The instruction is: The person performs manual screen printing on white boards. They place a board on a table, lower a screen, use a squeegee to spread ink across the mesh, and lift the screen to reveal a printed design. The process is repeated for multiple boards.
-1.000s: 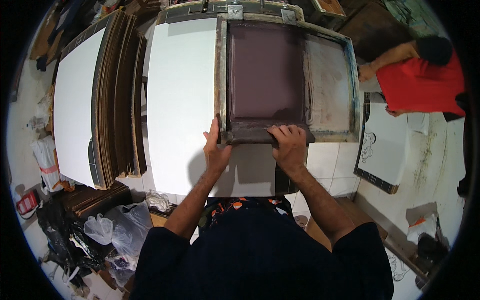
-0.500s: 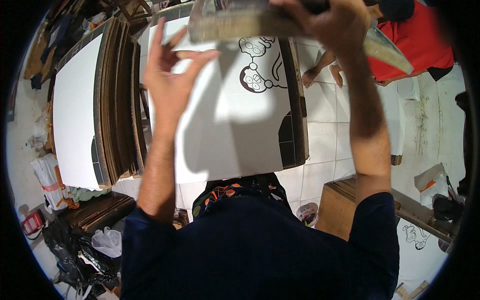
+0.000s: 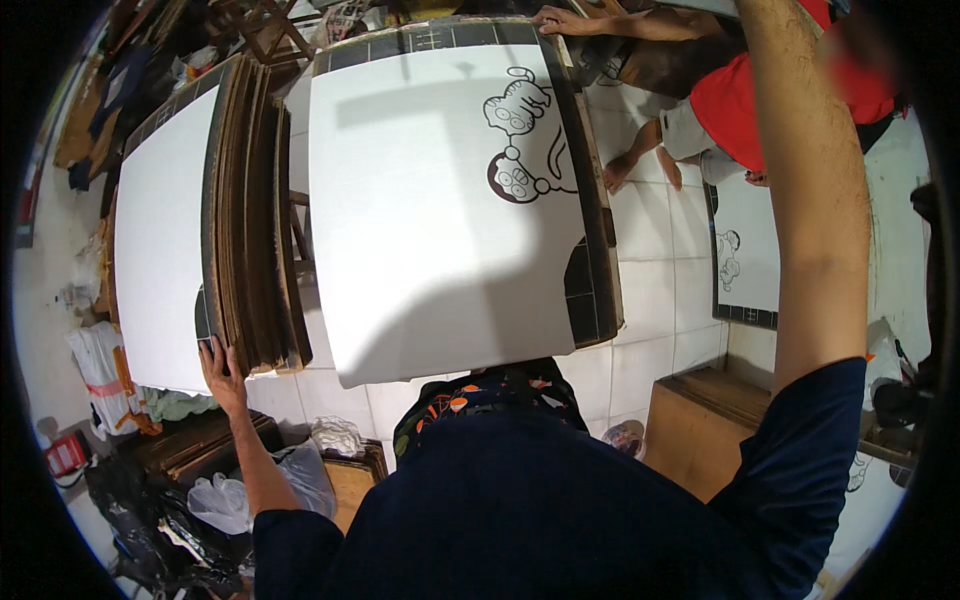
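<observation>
My left hand (image 3: 222,372) rests on the near right corner of the left stack's top, fingers stretched over a board covered in white fabric (image 3: 160,240). Under it are several brown boards (image 3: 245,220) with worn edges. My right arm (image 3: 815,180) reaches up past the top edge on the right, so that hand is out of view. Between them lies another white-covered board (image 3: 420,230) with black borders. Black-outlined cartoon figures (image 3: 515,175) mark its right side. My arm and body cast a shadow over it.
A co-worker in a red shirt (image 3: 735,115) is at the right, one hand (image 3: 560,20) on the middle board's far corner. Another printed board (image 3: 748,255) lies behind my right arm. Brown boards (image 3: 700,430) stand near right; plastic bags (image 3: 220,500) lie near left.
My left hand has dropped from above the middle board to the left stack. My right hand and the blurred frame-like thing it held have left view. The co-worker's hand now touches the middle board.
</observation>
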{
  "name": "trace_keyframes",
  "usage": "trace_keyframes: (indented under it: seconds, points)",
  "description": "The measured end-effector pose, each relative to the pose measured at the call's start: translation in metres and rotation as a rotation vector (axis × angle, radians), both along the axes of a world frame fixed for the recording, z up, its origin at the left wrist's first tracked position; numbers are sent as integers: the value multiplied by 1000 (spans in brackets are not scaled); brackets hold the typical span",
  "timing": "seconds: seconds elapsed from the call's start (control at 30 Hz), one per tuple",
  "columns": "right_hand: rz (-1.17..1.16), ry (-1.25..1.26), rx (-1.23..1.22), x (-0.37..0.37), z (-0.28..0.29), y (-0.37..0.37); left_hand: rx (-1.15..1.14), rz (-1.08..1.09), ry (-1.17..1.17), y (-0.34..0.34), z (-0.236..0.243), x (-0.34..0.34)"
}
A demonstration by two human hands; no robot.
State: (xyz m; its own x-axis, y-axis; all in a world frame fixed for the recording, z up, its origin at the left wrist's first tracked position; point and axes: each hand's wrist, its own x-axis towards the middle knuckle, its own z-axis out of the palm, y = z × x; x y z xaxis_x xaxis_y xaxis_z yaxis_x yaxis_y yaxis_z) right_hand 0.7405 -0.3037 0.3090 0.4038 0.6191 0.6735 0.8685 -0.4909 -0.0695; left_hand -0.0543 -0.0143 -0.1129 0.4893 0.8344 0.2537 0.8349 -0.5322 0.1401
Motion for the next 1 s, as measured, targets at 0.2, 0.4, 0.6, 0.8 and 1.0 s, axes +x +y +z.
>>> trace_keyframes:
  seconds: [0.2,0.4,0.6,0.8,1.0]
  points:
    - [-25,53,-25,2,12,6,-145,-46,207,2,51,13]
    - [-12,62,-33,0,15,28,-129,-122,275,-8,146,105]
    - [78,141,13,-17,17,15,-723,-72,-190,-142,129,136]
    - [-24,187,-42,-7,24,9,22,893,-2,-128,57,-39]
    - [13,182,-23,-6,26,9,-187,922,-254,-131,39,-116]
